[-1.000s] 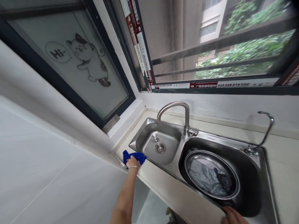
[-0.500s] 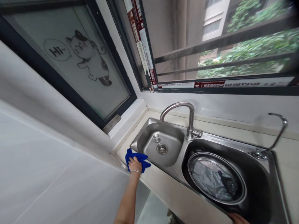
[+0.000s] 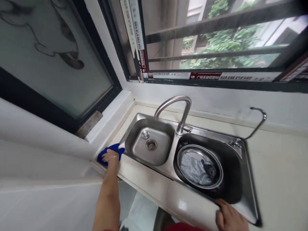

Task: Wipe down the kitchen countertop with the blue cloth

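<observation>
My left hand (image 3: 108, 156) presses a blue cloth (image 3: 112, 149) flat on the pale countertop (image 3: 154, 187), in the corner left of the steel double sink (image 3: 171, 163). Its fingers lie spread on the cloth. My right hand (image 3: 229, 218) rests on the front rim of the sink's right basin, fingers curled over the edge with nothing in them. The small left basin (image 3: 149, 141) shows a bare drain. In the right basin sits a round metal bowl (image 3: 218, 166) with grey cloths inside.
A curved steel tap (image 3: 179, 107) stands between the basins and a thin spout (image 3: 255, 123) at the back right. A white wall lies on the left, a frosted pane with a cat drawing above, and a barred window behind the sink.
My left hand has slid the blue cloth further left into the countertop corner. The view has shifted, and my right hand shows more fully on the sink's front rim.
</observation>
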A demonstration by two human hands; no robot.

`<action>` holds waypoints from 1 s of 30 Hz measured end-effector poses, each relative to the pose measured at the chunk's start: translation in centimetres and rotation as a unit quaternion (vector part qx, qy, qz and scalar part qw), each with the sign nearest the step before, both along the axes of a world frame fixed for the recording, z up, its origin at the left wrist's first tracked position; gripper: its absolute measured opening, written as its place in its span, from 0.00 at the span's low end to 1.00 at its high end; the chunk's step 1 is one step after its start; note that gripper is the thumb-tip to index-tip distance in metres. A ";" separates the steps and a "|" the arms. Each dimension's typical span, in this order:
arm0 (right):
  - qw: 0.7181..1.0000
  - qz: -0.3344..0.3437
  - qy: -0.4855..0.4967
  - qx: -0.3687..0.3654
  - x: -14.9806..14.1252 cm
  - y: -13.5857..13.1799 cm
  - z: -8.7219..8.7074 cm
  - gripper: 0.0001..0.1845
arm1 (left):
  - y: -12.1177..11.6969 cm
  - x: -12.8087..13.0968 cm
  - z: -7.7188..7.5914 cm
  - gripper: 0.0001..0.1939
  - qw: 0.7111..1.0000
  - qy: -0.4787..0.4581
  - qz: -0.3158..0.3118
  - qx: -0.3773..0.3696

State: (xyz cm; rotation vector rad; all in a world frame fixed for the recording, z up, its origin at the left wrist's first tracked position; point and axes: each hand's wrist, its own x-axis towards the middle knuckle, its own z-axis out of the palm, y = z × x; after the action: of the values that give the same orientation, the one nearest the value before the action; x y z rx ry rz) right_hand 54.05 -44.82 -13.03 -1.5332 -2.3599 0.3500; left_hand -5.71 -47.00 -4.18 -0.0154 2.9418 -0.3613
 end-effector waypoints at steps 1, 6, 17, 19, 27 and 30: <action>1.000 0.000 -0.004 0.008 -0.2 -0.1 0.2 0.20 | 0.2 -0.2 -0.1 0.27 1.000 -0.007 0.000 -0.002; 0.999 0.009 -0.013 0.029 -0.8 -0.3 0.8 0.18 | -0.1 1.6 0.4 0.24 0.998 -0.037 -0.056 -0.003; 0.999 0.004 -0.008 0.047 -1.5 -0.3 1.1 0.16 | -6.1 16.1 -0.6 0.27 0.912 -0.062 -0.401 0.056; 0.999 0.000 -0.004 0.041 -1.6 -0.4 1.1 0.16 | -7.0 18.1 -0.6 0.28 0.895 -0.075 -0.434 0.067; 0.993 0.010 0.120 0.009 -1.6 -0.4 1.7 0.17 | -8.1 28.8 -1.3 0.29 0.787 -0.158 -0.579 0.143; 0.971 0.007 0.238 -0.006 -1.1 -0.3 1.8 0.16 | -7.3 32.6 -2.2 0.29 0.697 -0.200 -0.652 0.221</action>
State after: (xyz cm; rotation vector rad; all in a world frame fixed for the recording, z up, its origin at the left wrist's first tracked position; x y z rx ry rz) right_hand 52.98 -45.14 -11.21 -1.2640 -1.9928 0.6548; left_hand 26.84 -54.31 -6.43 1.9339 1.9800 0.2126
